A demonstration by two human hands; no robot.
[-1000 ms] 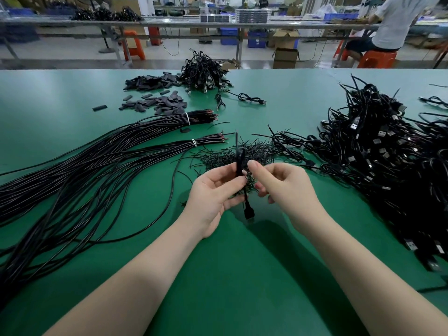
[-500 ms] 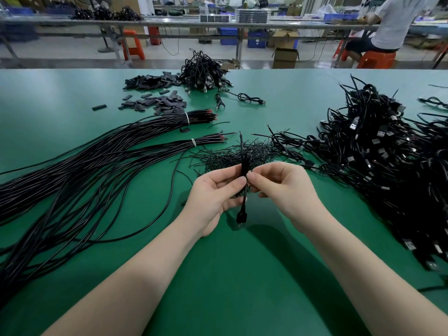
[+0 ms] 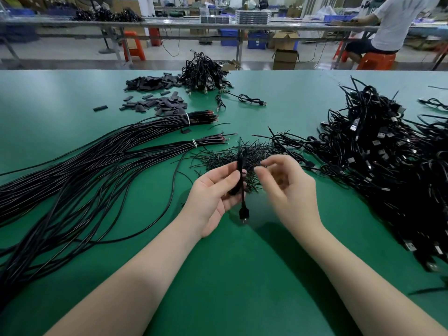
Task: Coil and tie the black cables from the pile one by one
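Observation:
My left hand (image 3: 213, 200) grips a short black cable (image 3: 240, 166), folded into a narrow upright coil over the green table (image 3: 242, 275). The cable's plug (image 3: 243, 214) hangs below my fingers. My right hand (image 3: 288, 190) is just right of the coil, blurred, with curled fingers and the thumb and forefinger close together. Whether they pinch a tie is unclear. Behind both hands lies a heap of thin black twist ties (image 3: 218, 158). The big pile of loose black cables (image 3: 388, 166) fills the right side.
Two tied bundles of long black wires (image 3: 97, 161) spread across the left. Further back sit a heap of coiled cables (image 3: 204, 73) and scattered flat black pieces (image 3: 157, 104). A person (image 3: 392, 23) sits at another bench, far right.
My right hand has drawn a little to the right, off the coil, and is blurred with motion. The left hand keeps holding the coil in about the same place.

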